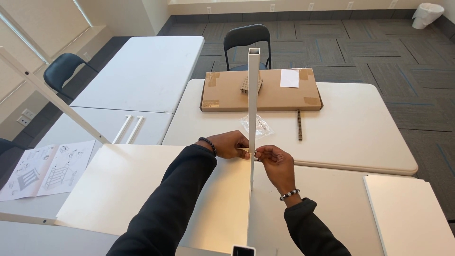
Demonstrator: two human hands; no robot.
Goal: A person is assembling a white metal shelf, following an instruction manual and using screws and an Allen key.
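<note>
A white square metal tube (253, 90) stands upright at the far corner of a white panel (142, 189) that lies on the table. My left hand (231, 144) grips the tube's lower part where it meets the panel's edge. My right hand (275, 161) pinches something small against the tube's right side; what it is cannot be made out. A second tube end (243, 250) shows at the panel's near corner. Both arms wear black sleeves and bead bracelets.
A flat cardboard box (265, 95) lies beyond, with a small plastic bag (258, 125) and a dark strip of fasteners (299, 124) near it. Instruction sheets (47, 168) lie at left, another white panel (410, 215) at right, loose white tubes (129, 129) on the left table, and chairs behind.
</note>
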